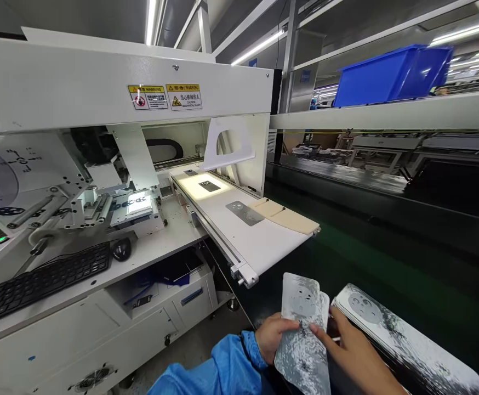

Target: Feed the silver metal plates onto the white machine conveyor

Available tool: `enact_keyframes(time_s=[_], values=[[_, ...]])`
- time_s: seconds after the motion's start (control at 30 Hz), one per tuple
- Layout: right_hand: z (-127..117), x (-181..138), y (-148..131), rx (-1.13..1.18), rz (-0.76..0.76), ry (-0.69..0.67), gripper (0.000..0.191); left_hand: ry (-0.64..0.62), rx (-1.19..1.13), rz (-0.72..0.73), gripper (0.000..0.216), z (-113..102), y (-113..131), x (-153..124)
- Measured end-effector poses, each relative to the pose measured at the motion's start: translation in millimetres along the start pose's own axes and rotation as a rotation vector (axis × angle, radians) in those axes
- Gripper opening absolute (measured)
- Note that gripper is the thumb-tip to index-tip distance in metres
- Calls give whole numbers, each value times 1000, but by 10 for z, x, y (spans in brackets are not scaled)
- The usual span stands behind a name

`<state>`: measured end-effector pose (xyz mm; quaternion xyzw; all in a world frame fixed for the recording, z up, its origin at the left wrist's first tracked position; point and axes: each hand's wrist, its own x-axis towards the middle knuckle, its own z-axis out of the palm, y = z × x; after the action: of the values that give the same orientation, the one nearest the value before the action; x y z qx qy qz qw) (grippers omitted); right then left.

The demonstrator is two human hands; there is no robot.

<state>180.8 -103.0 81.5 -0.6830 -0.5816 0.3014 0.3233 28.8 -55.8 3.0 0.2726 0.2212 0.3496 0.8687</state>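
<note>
Two or more thin phone back panels, grey-white with a speckled print and a round group of camera holes, are held low in front of me, slightly fanned. My left hand grips their left edge, its thumb lying on the top face. At the right edge, my right hand is closed on the panels with a finger on the printed face; its other fingers are partly hidden. Just right of it lies a stack of similar panels on the dark green belt.
A white machine stands ahead. Its short conveyor juts toward me, carrying a panel flat and smaller dark pieces over a lit area. A keyboard and mouse sit left. A blue bin rests on the upper rail.
</note>
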Motion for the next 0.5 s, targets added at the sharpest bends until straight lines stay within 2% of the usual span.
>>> enact_keyframes(time_s=[0.13, 0.2, 0.37, 0.43, 0.5], values=[[-35, -49, -47, 294, -1, -4, 60, -15, 175, -39, 55, 141, 103, -78], [-41, -86, -59, 354, -1, 25, 60, -59, 316, 12, 58, 181, 191, -124], [17, -152, -43, 270, -157, 151, 37, -238, 825, 309, 44, 180, 412, -179], [76, -157, -29, 273, -197, 176, 39, -198, 923, 345, 40, 144, 434, -160], [153, -154, -8, 250, -254, 219, 52, -157, 957, 331, 43, 101, 409, -127]])
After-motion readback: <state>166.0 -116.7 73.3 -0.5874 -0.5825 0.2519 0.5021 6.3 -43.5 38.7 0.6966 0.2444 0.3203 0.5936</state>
